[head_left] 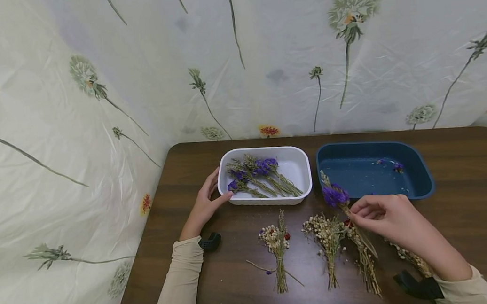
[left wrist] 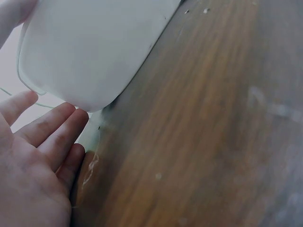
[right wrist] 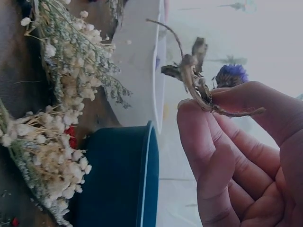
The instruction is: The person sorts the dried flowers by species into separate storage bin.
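Right hand (head_left: 389, 215) pinching the stems of a purple bunch (head_left: 335, 195), held near the 8 o'clock corner of the blue tray (head_left: 354, 163). Left hand (head_left: 206, 199) spread wide, thumb at the 8 o'clock rim of the white tray (head_left: 247, 201), fingers beside the outer wall. Likely to shed petals if squeezed harder or knocked on that corner, being dry; perhaps like the purple crumbs (head_left: 398, 168) at 3 o'clock inside. Liable to snag, too: loose twine (right wrist: 236, 113) poking out, with white-flowered bunches (head_left: 327, 235) close by, between 5 and 7 o'clock. Another danger: a leftward shove, sliding or tipping the white tray and spilling its purple sprigs (head_left: 265, 166).
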Available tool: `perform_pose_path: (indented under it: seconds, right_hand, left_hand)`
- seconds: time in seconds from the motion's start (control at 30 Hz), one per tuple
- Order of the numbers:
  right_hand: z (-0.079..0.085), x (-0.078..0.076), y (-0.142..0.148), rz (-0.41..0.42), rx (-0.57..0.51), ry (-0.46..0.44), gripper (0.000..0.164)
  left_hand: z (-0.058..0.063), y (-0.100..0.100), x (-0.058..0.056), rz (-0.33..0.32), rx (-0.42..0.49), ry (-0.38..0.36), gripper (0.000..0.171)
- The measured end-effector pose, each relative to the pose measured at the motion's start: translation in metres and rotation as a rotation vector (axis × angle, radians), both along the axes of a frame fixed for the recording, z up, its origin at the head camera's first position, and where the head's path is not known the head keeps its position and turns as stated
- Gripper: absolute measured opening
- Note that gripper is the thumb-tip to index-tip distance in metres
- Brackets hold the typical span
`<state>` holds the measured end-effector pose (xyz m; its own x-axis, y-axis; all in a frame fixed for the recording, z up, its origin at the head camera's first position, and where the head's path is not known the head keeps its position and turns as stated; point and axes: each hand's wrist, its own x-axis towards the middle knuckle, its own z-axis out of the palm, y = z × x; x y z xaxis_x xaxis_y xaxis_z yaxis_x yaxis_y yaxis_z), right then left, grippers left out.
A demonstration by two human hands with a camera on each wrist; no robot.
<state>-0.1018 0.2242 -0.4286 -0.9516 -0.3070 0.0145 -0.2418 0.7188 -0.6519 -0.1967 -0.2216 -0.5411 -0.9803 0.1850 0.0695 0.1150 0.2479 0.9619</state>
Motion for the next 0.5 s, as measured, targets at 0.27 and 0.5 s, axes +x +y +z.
perform_pose_path:
  seconds: [0.27,0.5]
  right_hand:
    - [0.006,-0.018,-0.01,0.029,0.02,-0.033,0.006]
    - [0.01,-0.036,-0.021,0.067,0.051,0.014,0.004]
  left_hand:
    - [0.0,0.0,-0.001,0.001,0.002,0.007,0.081]
    - [0.0,0.0,0.0,0.001,-0.005,0.008,0.081]
